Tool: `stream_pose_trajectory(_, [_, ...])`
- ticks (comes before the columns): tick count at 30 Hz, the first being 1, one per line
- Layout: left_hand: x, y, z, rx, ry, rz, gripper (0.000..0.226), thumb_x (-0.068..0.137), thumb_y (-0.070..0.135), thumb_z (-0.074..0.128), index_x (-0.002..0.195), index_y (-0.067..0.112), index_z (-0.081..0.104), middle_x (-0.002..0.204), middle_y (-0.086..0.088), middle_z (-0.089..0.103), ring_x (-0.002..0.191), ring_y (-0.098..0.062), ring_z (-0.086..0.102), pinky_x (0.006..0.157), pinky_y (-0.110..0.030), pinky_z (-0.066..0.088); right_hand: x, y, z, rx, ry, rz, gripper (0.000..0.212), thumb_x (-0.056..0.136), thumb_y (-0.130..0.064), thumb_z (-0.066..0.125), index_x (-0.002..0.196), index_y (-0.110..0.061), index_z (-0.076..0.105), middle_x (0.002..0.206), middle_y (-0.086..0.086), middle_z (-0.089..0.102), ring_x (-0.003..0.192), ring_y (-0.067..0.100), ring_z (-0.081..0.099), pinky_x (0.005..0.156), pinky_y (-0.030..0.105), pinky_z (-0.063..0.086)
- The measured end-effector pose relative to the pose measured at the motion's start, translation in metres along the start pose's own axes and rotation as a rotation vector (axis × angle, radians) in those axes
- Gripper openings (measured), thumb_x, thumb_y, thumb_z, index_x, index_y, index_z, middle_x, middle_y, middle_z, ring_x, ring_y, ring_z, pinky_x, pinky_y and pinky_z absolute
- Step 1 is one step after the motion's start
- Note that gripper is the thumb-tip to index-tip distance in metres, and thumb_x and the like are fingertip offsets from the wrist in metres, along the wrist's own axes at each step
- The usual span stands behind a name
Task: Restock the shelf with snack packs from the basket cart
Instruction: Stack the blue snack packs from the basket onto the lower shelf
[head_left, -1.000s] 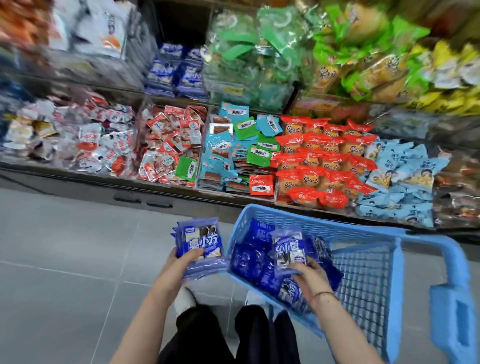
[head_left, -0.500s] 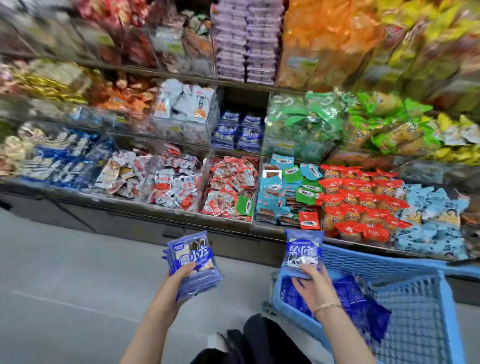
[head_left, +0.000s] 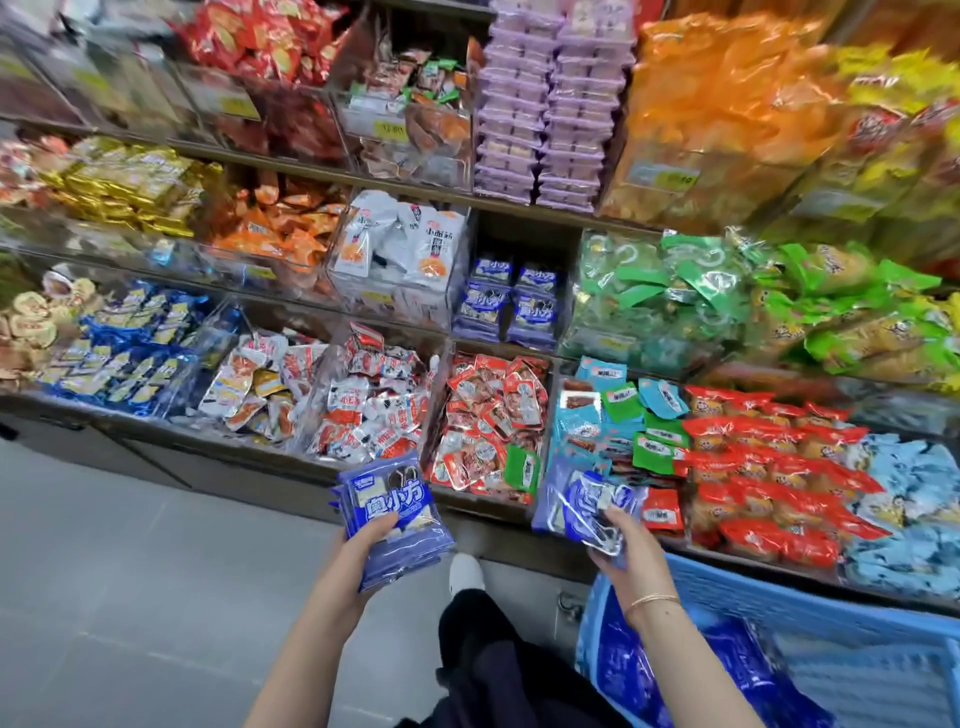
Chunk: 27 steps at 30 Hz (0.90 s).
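Packed snack shelf (head_left: 270, 158) fills the upper frame, grey tiled floor (head_left: 130, 571) lower left; left grip (head_left: 358, 553) clasps stacked blue plastic snack packs (head_left: 395, 514); right grip (head_left: 628, 556) pinches another blue pack (head_left: 592, 512).

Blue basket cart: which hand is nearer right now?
Right. The right hand, gripping a blue snack pack, is just above the rim of the blue basket cart. The left hand, holding a stack of blue snack packs, is farther left, over the floor.

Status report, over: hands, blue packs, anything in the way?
Left hand grips stack of blue packs. Right hand holds one blue pack. Matching packs shelved ahead; path looks open.
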<state>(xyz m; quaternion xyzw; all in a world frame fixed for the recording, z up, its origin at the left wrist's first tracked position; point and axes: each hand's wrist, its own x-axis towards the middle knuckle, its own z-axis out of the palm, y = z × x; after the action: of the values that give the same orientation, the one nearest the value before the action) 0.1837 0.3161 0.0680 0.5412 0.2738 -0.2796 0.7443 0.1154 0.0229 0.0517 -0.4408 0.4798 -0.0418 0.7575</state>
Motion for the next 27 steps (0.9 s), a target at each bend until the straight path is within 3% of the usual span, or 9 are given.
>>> stream_pose_trajectory(5, [0.052, 0.051, 0.030, 0.019, -0.011, 0.018, 0.051, 0.076, 0.022, 0.069, 0.126, 0.011, 0.060, 0.099, -0.009, 0.072, 0.073, -0.019, 0.068, 0.060, -0.030, 0.048, 0.043, -0.035, 0.044, 0.202, -0.130, 0.065, 0.025, 0.091, -0.023, 0.057, 0.115, -0.020, 0.054, 0.122, -0.001, 0.049, 0.111, 0.032, 0.052, 0.077, 0.045, 0.053])
stream_pose_trajectory(8, [0.080, 0.082, 0.052, 0.040, -0.053, 0.030, 0.055, 0.070, 0.027, 0.070, 0.122, 0.011, 0.062, 0.101, -0.011, 0.072, 0.071, -0.022, 0.070, 0.055, -0.028, 0.051, 0.065, -0.058, 0.066, 0.227, -0.179, 0.061, 0.020, 0.091, -0.008, 0.055, 0.110, -0.015, 0.056, 0.119, 0.007, 0.053, 0.097, 0.028, 0.059, 0.078, 0.041, 0.051])
stream_pose_trajectory(10, [0.096, 0.099, 0.064, 0.053, -0.059, 0.047, 0.059, 0.063, 0.031, 0.072, 0.118, 0.011, 0.063, 0.098, -0.012, 0.074, 0.073, -0.025, 0.070, 0.057, -0.031, 0.052, 0.079, -0.072, 0.080, 0.196, -0.198, 0.065, 0.044, 0.088, 0.006, 0.052, 0.125, -0.017, 0.043, 0.122, 0.018, 0.054, 0.094, 0.027, 0.063, 0.094, 0.043, 0.046])
stream_pose_trajectory(12, [0.110, 0.113, 0.072, 0.070, -0.061, 0.050, 0.061, 0.060, 0.033, 0.073, 0.117, 0.011, 0.064, 0.096, -0.012, 0.074, 0.074, -0.027, 0.069, 0.062, -0.033, 0.050, 0.091, -0.083, 0.093, 0.108, -0.183, 0.070, 0.069, 0.088, 0.012, 0.049, 0.143, -0.017, 0.020, 0.112, 0.019, 0.055, 0.091, 0.028, 0.066, 0.107, 0.045, 0.036])
stream_pose_trajectory(15, [0.125, 0.130, 0.078, 0.083, -0.066, 0.048, 0.064, 0.060, 0.032, 0.074, 0.120, 0.012, 0.062, 0.094, -0.010, 0.075, 0.071, -0.026, 0.069, 0.060, -0.032, 0.049, 0.103, -0.093, 0.112, -0.022, -0.169, 0.048, 0.080, 0.086, 0.014, 0.051, 0.150, -0.013, 0.009, 0.082, 0.006, 0.048, 0.067, 0.018, 0.062, 0.102, 0.039, 0.041])
stream_pose_trajectory(18, [0.137, 0.148, 0.082, 0.117, -0.072, 0.073, 0.068, 0.061, 0.034, 0.073, 0.123, 0.010, 0.060, 0.097, -0.010, 0.074, 0.075, -0.025, 0.070, 0.060, -0.032, 0.049, 0.112, -0.096, 0.134, -0.032, -0.164, 0.008, 0.073, 0.085, 0.013, 0.053, 0.144, -0.018, 0.022, 0.079, 0.006, 0.051, 0.063, 0.016, 0.059, 0.102, 0.041, 0.043])
stream_pose_trajectory(21, [0.150, 0.168, 0.080, 0.123, -0.104, 0.075, 0.071, 0.064, 0.030, 0.074, 0.129, 0.009, 0.055, 0.108, -0.014, 0.070, 0.085, -0.029, 0.068, 0.065, -0.034, 0.050, 0.114, -0.103, 0.157, 0.041, -0.151, -0.036, 0.027, 0.087, 0.009, 0.053, 0.101, -0.014, 0.048, 0.085, 0.013, 0.056, 0.067, 0.018, 0.062, 0.077, 0.031, 0.054])
stream_pose_trajectory(23, [0.159, 0.180, 0.076, 0.125, -0.128, 0.075, 0.075, 0.063, 0.027, 0.079, 0.131, 0.010, 0.053, 0.115, -0.016, 0.068, 0.095, -0.033, 0.065, 0.073, -0.037, 0.049, 0.116, -0.109, 0.173, 0.116, -0.153, -0.044, 0.009, 0.092, -0.005, 0.051, 0.092, -0.014, 0.054, 0.089, 0.011, 0.060, 0.075, 0.021, 0.062, 0.071, 0.035, 0.053])
stream_pose_trajectory(27, [0.175, 0.200, 0.072, 0.150, -0.164, 0.141, 0.071, 0.062, 0.031, 0.078, 0.128, 0.014, 0.057, 0.114, -0.012, 0.070, 0.101, -0.034, 0.065, 0.085, -0.043, 0.050, 0.128, -0.114, 0.194, 0.135, -0.140, 0.031, 0.030, 0.096, -0.039, 0.044, 0.108, -0.017, 0.061, 0.095, 0.005, 0.072, 0.081, 0.022, 0.069, 0.065, 0.038, 0.055])
